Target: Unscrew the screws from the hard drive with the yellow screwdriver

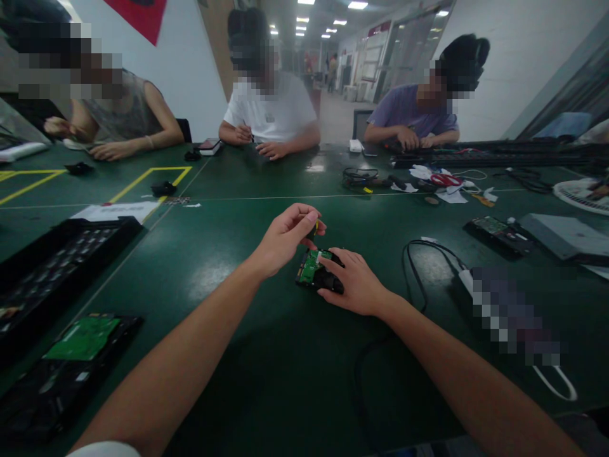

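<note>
In front of me a hard drive (310,268) lies on the green table, its green circuit board facing up. My right hand (354,282) rests over its right side, thumb and fingers gripping the edges and covering part of it. Just above the drive's far edge, my left hand (294,236) is closed in a pinch around a small black-and-yellow screwdriver (313,232). Most of that tool is hidden by the fingers, and its tip cannot be made out. A second hard drive (83,339), also board side up, lies at the near left.
A black tray (102,230) with rows of small parts stands at left. To the right are a cable (409,270), a blurred-out device (511,311), another drive (499,233) and a grey box (566,235). Three people (271,117) sit across the table (247,368).
</note>
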The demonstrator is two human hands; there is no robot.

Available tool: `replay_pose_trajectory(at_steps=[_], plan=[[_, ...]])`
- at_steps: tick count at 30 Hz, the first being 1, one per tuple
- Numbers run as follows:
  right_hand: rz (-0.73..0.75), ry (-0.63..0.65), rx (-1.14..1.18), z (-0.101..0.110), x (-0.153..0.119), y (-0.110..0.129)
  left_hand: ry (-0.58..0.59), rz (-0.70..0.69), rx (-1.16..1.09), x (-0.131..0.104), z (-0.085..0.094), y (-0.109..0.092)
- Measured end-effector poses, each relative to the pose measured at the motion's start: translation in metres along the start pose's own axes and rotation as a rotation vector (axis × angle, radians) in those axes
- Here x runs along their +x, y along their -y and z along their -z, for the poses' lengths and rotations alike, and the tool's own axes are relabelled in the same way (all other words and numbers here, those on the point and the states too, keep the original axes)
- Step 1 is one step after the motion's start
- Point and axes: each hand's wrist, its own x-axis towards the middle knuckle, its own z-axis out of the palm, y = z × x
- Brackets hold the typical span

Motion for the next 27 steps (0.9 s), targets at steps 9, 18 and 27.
replay_pose_trajectory(at_steps=[9, 18, 27], plan=[[-0.005, 0.006, 0.0, 0.0032, -0.0019, 0.0013, 0.0, 0.003, 0.019, -0.0008, -0.0015, 0.0], [-0.027, 0.006, 0.014, 0.0045, -0.0026, 0.0027, -0.02, 0.018, 0.022, -0.002, -0.0063, 0.0005], [-0.027, 0.005, 0.019, 0.004, -0.0012, -0.0005, -0.019, 0.015, 0.037, -0.0014, -0.0064, 0.001]])
